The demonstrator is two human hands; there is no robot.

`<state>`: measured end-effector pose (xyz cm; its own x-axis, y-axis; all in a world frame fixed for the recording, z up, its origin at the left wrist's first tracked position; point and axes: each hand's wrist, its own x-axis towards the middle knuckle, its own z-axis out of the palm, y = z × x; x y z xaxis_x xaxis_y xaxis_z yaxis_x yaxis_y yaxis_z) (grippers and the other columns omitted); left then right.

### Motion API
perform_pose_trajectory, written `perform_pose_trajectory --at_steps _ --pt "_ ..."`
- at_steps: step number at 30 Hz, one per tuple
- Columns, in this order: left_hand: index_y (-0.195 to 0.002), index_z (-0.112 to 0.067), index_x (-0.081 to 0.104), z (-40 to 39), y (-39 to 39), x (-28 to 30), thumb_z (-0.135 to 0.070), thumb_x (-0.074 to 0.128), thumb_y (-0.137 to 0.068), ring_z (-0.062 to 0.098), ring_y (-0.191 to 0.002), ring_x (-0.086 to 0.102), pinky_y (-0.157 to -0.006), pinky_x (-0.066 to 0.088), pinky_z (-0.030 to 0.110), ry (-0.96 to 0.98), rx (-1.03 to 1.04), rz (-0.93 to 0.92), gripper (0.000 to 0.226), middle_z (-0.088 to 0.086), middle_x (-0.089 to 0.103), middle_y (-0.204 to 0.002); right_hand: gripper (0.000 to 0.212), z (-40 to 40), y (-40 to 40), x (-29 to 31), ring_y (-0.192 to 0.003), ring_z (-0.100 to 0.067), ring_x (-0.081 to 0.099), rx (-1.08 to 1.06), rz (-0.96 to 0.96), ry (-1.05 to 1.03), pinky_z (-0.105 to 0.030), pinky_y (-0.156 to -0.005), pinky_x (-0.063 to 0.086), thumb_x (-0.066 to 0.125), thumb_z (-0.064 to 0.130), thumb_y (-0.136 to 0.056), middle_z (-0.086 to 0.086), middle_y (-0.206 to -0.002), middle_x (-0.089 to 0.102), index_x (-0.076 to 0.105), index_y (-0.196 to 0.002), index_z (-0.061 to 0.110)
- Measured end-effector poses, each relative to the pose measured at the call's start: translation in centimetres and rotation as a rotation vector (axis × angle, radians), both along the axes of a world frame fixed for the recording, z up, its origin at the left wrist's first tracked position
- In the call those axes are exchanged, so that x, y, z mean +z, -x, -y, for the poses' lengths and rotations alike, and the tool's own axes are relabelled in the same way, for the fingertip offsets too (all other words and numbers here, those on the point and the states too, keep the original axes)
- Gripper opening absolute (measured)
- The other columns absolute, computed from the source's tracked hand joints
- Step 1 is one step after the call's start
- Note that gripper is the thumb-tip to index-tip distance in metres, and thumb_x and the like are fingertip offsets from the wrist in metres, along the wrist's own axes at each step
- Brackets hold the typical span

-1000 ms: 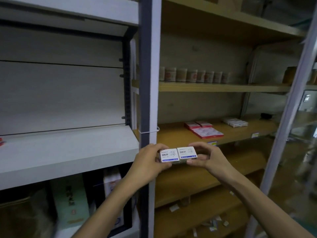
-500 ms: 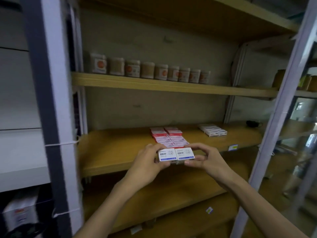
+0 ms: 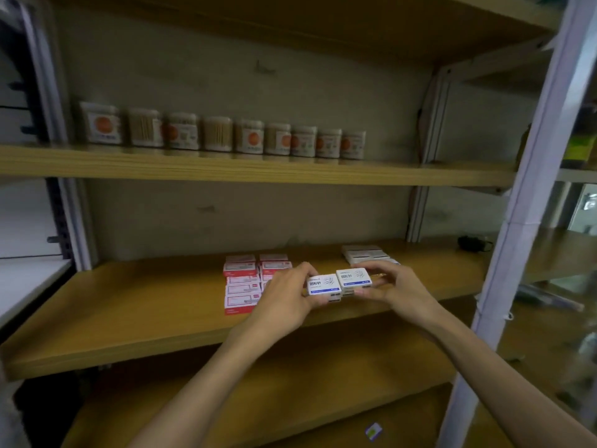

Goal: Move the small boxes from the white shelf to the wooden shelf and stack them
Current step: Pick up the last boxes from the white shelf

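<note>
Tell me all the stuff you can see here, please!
small white boxes: at least two side by side, white with a blue stripe, more under them, held over the wooden shelf
wooden shelf: one, tan, middle level
red and white boxes: several, laid in rows on the wooden shelf, left of the hands
white packs: a few, on the wooden shelf behind the right hand
jars: nine, pale with orange labels, in a row on the upper shelf
white shelf: one, far left
left hand: grips the boxes' left end
right hand: grips their right end
</note>
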<state>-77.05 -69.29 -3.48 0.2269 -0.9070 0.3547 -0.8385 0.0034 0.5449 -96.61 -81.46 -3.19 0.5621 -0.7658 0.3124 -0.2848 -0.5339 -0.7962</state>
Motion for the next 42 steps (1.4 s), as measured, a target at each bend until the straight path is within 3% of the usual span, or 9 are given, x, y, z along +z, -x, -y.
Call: perform_pose_trajectory --at_steps 3,7,15,21,26,29,32,37,42 --pt "-0.118 -0.030 0.058 3.0 2.3 -0.2 -0.042 0.071 -0.087 0.013 -0.106 0.056 -0.088 0.052 0.035 -0.039 0.038 -0.007 0.036 -0.004 0.062 -0.120 0.046 4.7 2.3 -0.5 -0.083 -0.008 0.070 -0.029 -0.048 0.007 -0.015 -0.066 0.055 0.083 0.017 -0.078 0.011 -0.114 0.064 0.065 -0.120 0.027" --pt "-0.125 -0.034 0.054 6.8 5.2 -0.6 -0.048 0.067 -0.088 0.019 -0.113 0.052 -0.094 0.048 0.037 -0.096 0.153 -0.005 0.042 -0.001 0.057 -0.125 0.050 10.6 5.1 -1.3 -0.082 -0.010 0.067 -0.090 -0.197 0.038 -0.015 -0.062 0.052 0.082 0.022 -0.079 0.010 -0.111 0.063 0.061 -0.124 0.026" --pt "-0.135 -0.027 0.049 13.4 9.7 -1.9 -0.045 0.062 -0.092 0.024 -0.123 0.052 -0.100 0.043 0.038 -0.153 0.370 0.071 0.049 0.002 0.052 -0.135 0.058 17.2 6.5 -3.0 -0.105 -0.012 0.057 -0.089 -0.336 0.132 -0.032 -0.089 0.055 0.077 0.035 -0.083 0.002 -0.127 0.061 0.057 -0.137 0.027" --pt "-0.134 -0.027 0.047 16.2 10.5 -2.8 -0.045 0.066 -0.090 0.021 -0.119 0.056 -0.099 0.046 0.040 -0.126 0.435 0.084 0.051 -0.001 0.058 -0.128 0.049 18.7 6.0 -3.5 -0.081 -0.004 0.056 -0.090 -0.270 0.142 -0.025 -0.075 0.051 0.081 0.035 -0.080 0.013 -0.097 0.060 0.059 -0.123 0.028" --pt "-0.122 -0.025 0.043 17.4 11.1 -2.9 -0.042 0.072 -0.086 0.013 -0.099 0.063 -0.075 0.045 0.026 -0.032 0.486 0.040 0.050 -0.007 0.064 -0.113 0.052 18.8 6.5 -3.7 -0.105 -0.008 0.057 -0.077 -0.348 0.262 -0.035 -0.092 0.054 0.077 0.046 -0.082 0.011 -0.117 0.058 0.054 -0.126 0.032" --pt "-0.120 -0.026 0.042 17.8 11.3 -3.1 -0.044 0.075 -0.083 0.012 -0.098 0.064 -0.074 0.046 0.025 -0.018 0.511 0.005 0.053 -0.007 0.066 -0.113 0.055 18.2 6.6 -3.6 -0.124 -0.010 0.047 -0.070 -0.415 0.474 -0.032 -0.106 0.043 0.065 0.048 -0.090 0.009 -0.133 0.049 0.048 -0.140 0.032" --pt "-0.120 -0.027 0.043 17.0 10.9 -3.2 -0.046 0.075 -0.083 0.012 -0.097 0.061 -0.072 0.044 0.024 -0.026 0.492 -0.017 0.053 -0.008 0.063 -0.113 0.048 16.9 5.9 -3.5 -0.126 -0.007 0.044 0.006 -0.374 0.581 -0.029 -0.108 0.036 0.059 0.041 -0.095 0.011 -0.135 0.048 0.049 -0.141 0.032" --pt "-0.119 -0.032 0.053 11.6 9.0 -2.4 -0.044 0.064 -0.092 0.009 -0.106 0.057 -0.086 0.051 0.028 0.034 0.410 0.179 0.031 -0.012 0.058 -0.118 0.037 13.0 3.0 -3.2 -0.126 -0.006 0.044 0.141 -0.259 0.608 -0.028 -0.108 0.035 0.058 0.034 -0.097 0.014 -0.129 0.052 0.055 -0.133 0.033" --pt "-0.131 -0.033 0.053 4.8 6.3 -1.3 -0.044 0.056 -0.095 0.017 -0.121 0.052 -0.098 0.045 0.037 0.053 0.479 0.323 0.038 -0.009 0.057 -0.131 0.035 7.5 -1.6 -2.6 -0.119 -0.006 0.044 0.259 -0.192 0.603 -0.023 -0.097 0.034 0.057 0.031 -0.096 0.014 -0.121 0.049 0.056 -0.131 0.034"
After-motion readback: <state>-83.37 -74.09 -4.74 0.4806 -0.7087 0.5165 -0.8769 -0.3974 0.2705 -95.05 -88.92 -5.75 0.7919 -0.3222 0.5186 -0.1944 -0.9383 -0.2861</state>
